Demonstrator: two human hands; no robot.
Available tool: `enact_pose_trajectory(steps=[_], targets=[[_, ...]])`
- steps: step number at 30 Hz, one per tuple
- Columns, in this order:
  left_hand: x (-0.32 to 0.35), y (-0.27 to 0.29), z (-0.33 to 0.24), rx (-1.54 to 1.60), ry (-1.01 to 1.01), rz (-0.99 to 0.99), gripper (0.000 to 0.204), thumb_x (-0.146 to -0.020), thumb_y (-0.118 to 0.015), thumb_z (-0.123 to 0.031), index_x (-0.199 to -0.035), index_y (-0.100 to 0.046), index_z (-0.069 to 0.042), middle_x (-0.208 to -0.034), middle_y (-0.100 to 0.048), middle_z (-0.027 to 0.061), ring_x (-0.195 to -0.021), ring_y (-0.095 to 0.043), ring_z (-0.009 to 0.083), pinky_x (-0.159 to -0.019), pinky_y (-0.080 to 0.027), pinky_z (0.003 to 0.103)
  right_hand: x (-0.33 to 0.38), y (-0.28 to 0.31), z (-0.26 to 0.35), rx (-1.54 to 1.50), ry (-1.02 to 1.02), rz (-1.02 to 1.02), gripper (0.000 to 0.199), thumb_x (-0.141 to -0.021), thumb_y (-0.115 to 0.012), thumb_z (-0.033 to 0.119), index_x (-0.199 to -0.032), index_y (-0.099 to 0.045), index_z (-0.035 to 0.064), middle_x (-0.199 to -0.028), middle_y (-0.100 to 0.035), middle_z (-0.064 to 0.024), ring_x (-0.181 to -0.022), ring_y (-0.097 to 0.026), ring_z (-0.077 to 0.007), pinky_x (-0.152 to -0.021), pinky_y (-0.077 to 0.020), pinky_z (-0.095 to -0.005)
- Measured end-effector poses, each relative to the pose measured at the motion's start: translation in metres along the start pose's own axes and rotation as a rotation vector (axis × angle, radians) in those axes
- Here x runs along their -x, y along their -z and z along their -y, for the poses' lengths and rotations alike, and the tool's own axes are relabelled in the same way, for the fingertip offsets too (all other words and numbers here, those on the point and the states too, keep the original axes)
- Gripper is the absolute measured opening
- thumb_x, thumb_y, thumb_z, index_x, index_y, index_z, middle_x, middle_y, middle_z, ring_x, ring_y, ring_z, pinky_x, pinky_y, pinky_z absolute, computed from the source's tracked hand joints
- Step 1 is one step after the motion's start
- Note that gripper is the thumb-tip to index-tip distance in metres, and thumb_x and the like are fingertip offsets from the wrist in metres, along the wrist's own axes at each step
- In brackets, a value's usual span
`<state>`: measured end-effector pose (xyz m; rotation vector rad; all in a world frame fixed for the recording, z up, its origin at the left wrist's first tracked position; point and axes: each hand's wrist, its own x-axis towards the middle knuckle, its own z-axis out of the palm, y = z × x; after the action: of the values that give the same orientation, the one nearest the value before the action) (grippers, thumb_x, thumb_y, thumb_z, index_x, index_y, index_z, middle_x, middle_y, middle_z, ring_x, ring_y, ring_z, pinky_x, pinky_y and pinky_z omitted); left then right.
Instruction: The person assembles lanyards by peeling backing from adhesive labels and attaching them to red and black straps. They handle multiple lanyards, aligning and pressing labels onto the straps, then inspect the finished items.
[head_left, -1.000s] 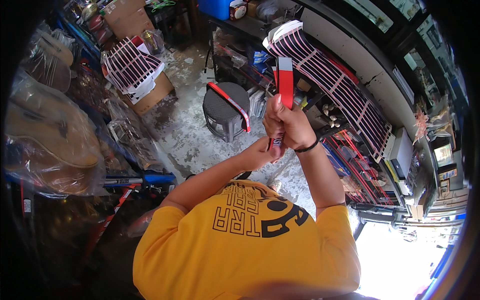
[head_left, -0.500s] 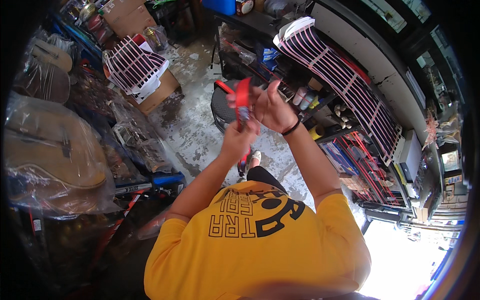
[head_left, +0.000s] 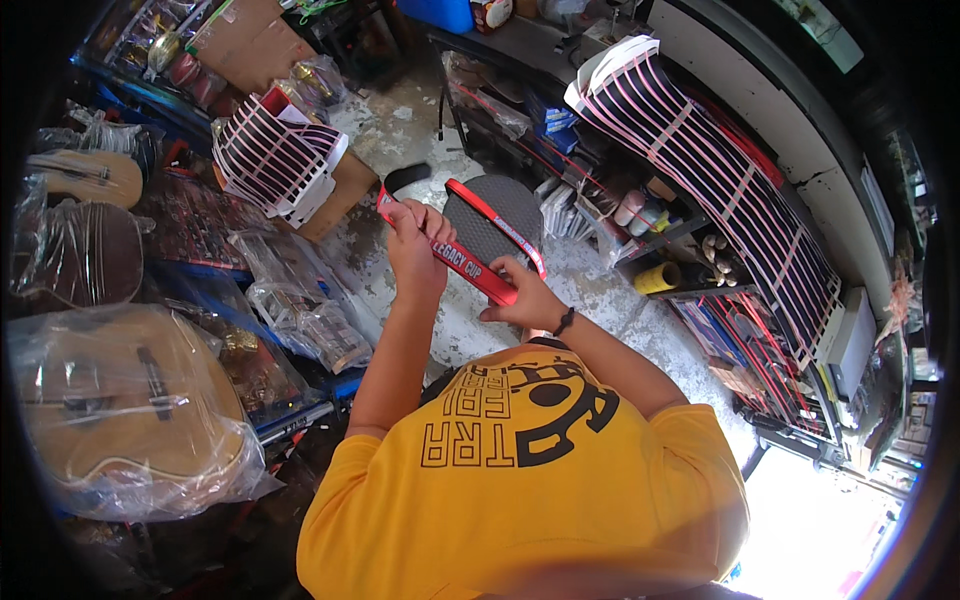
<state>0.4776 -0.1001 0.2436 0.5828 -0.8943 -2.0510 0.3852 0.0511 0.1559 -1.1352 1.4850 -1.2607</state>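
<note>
A red printed ribbon (head_left: 462, 262), like a medal ribbon, is stretched slantwise in front of my chest. My left hand (head_left: 418, 245) has its fingers wrapped round the upper left part, and a black end (head_left: 408, 179) curls out beyond it. Lower and to the right, my right hand (head_left: 525, 298) pinches the ribbon between thumb and fingers; a dark band circles that wrist. Another red length (head_left: 495, 225) crosses above a dark grey textured stool seat (head_left: 480, 205). Whether both lengths join is hidden by my hands.
Plastic-wrapped guitars (head_left: 130, 400) crowd the left side. Striped black, pink and white sheets (head_left: 710, 170) drape over a shelf at right, and more striped sheets (head_left: 275, 165) lie on a cardboard box at far left. A yellow roll (head_left: 657, 279) sits by the shelf.
My hands have drawn apart: the left moved up and left, the right came down and closed on the ribbon. The ribbon went from hanging upright and blurred to stretched slantwise.
</note>
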Motion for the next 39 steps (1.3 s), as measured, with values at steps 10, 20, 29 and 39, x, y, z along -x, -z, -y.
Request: enact_pose_trajectory(steps=[10, 20, 29, 39], targets=[[-0.069, 0.014, 0.018, -0.142, -0.065, -0.233, 0.054, -0.094, -0.035, -0.060, -0.074, -0.038, -0.010, -0.059, -0.042, 0.0036, -0.053, -0.043, 0.0157, -0.062, -0.043, 0.034, -0.047, -0.003, -0.042, 0.496, -0.015, -0.278, 0.027, -0.078, -0.073, 0.028, -0.096, -0.061, 0.0116, -0.077, -0.064, -0.0134, -0.072, -0.064, -0.0352, -0.061, -0.0489, -0.0411], [-0.197, 0.077, 0.022, 0.077, 0.427, -0.170, 0.050, -0.087, -0.048, -0.063, -0.068, -0.042, -0.017, -0.046, -0.029, -0.0070, -0.036, -0.026, 0.0051, -0.045, -0.030, 0.022, -0.086, -0.006, -0.116, 0.627, -0.247, -0.549, 0.026, -0.066, -0.065, 0.008, -0.090, -0.056, 0.0086, -0.074, -0.061, -0.0125, -0.075, -0.061, -0.0347, -0.067, -0.0478, -0.0448], [-0.280, 0.111, 0.035, 0.079, 0.549, -0.102, 0.048, -0.086, -0.053, -0.059, -0.063, -0.044, -0.018, -0.042, -0.032, -0.0070, -0.034, -0.028, 0.0041, -0.043, -0.030, 0.021, -0.100, -0.028, -0.162, 0.579, -0.332, -0.726, 0.027, -0.067, -0.067, 0.009, -0.093, -0.058, 0.0097, -0.074, -0.061, -0.0098, -0.073, -0.061, -0.0333, -0.069, -0.0481, -0.0435], [-0.234, 0.091, 0.016, -0.289, 0.751, 0.454, 0.037, -0.090, -0.064, -0.033, -0.064, -0.049, -0.011, -0.048, -0.043, -0.0034, -0.038, -0.037, 0.0080, -0.042, -0.035, 0.025, -0.098, -0.031, -0.127, 0.172, -0.484, -0.507, 0.069, -0.077, -0.074, 0.026, -0.135, -0.040, 0.0077, -0.125, -0.056, -0.0163, -0.118, -0.053, -0.0297, -0.099, -0.0433, -0.0370]])
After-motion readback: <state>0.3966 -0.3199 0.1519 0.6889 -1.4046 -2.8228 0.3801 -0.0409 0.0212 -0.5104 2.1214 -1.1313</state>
